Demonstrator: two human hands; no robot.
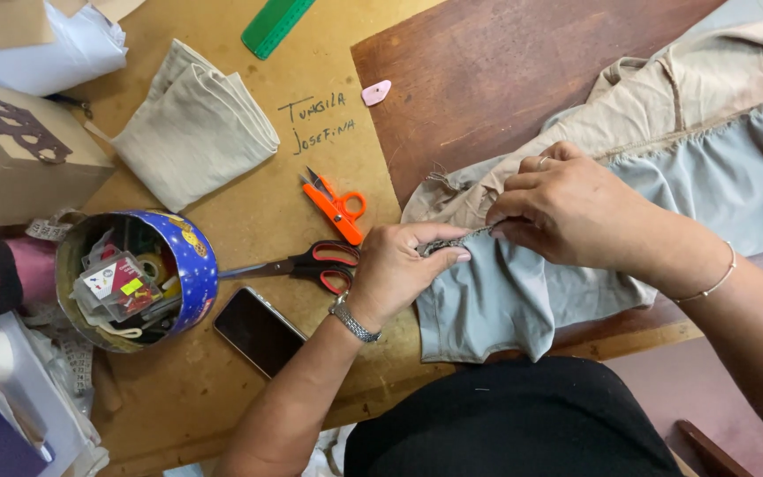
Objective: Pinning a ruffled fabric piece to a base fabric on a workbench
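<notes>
Fingers (452, 254) of the left hand (395, 274) and right hand (567, 212) are pinched together on the frayed seam of the pale grey-and-beige cotton garment (523, 283), which lies on the right of the wooden counter (249, 212). I'd keep that seam taut between both pinches and work in short stretches; black-and-red scissors (311, 263) sit just left.

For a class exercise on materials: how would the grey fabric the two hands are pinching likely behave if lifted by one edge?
The grey fabric would probably hang limp: it already folds and puckers between the left hand and right hand. It looks thin, so likely light. Its lower edge droops over the table edge, so it might slide off if tugged.
</notes>
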